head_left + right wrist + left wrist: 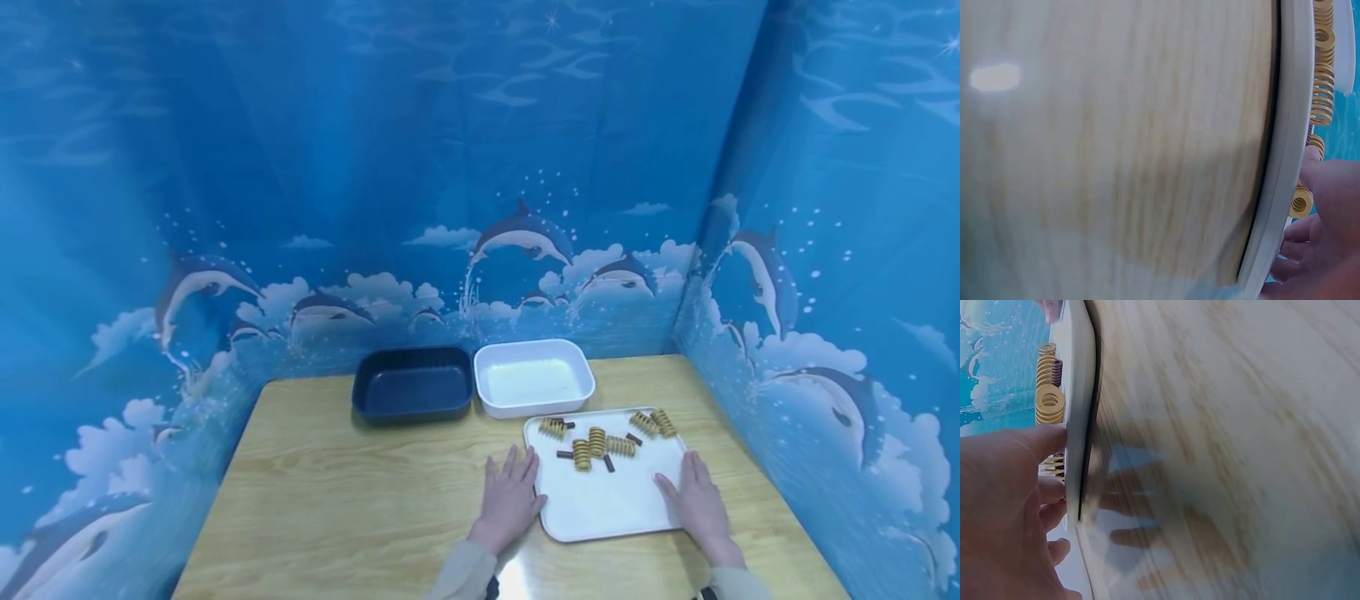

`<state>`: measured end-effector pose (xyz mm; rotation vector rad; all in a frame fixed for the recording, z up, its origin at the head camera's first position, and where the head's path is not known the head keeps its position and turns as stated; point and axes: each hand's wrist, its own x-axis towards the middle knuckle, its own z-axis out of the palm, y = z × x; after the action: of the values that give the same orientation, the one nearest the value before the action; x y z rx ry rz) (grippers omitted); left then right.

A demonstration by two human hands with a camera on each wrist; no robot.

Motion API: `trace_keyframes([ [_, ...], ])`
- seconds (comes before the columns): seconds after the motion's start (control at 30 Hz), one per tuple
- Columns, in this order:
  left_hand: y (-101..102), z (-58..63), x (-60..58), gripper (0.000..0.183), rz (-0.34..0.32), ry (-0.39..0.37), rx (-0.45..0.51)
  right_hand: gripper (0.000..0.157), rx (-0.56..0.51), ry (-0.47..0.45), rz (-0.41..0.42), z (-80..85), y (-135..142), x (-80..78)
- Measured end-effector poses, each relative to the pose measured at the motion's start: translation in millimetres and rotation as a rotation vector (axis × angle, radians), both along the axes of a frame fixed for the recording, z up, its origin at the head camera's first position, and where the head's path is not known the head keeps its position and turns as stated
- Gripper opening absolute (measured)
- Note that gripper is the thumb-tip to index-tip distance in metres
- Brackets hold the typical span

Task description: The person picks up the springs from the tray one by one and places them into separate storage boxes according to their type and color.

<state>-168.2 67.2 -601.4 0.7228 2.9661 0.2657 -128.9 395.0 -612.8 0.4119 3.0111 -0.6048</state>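
Observation:
A white tray bears several thick yellow coil springs and several small dark springs in its far half. My left hand lies at the tray's left edge with fingers extended, the thumb reaching over the rim. At the right edge my right hand rests with straight fingers, its thumb over the tray. In the left wrist view the left fingers touch the tray's rim, close to the springs. The right wrist view has the right thumb beside a yellow spring.
Behind the tray stands a white bin, with a dark blue bin to its left. Both sit at the back of the wooden table. Blue dolphin-print curtains enclose the back and sides.

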Motion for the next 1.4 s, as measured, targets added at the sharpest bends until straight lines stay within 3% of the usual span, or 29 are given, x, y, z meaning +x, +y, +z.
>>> trace_keyframes([
  [0.33,-14.4,-0.7,-2.3,0.065,0.02,-0.017,0.007,0.081,0.013,0.028,0.07,-1.4,-6.6,0.5],
  [0.43,-16.4,-2.5,-3.7,0.066,0.024,-0.03,0.019,0.078,0.03,0.081,0.141,-3.3,1.5,1.5],
  [0.6,-17.6,-1.8,-5.0,0.066,0.031,-0.038,0.029,0.067,0.167,0.222,0.294,-10.5,27.9,-1.7],
  [0.73,-15.6,-1.5,-5.7,0.067,0.044,-0.022,0.03,0.065,0.22,0.289,0.35,-14.2,45.0,-8.3],
  [1.03,-9.9,-2.7,-3.8,0.064,0.074,-0.014,0.032,0.074,0.259,0.318,0.413,-25.2,62.2,-14.9],
  [1.2,-8.7,-2.5,-2.5,0.064,0.088,-0.011,0.034,0.078,0.246,0.322,0.4,-33.9,62.5,-16.4],
  [1.4,-11.8,-7.2,-4.1,0.063,0.102,-0.003,0.032,0.077,0.191,0.278,0.383,-29.4,55.1,-16.2],
])
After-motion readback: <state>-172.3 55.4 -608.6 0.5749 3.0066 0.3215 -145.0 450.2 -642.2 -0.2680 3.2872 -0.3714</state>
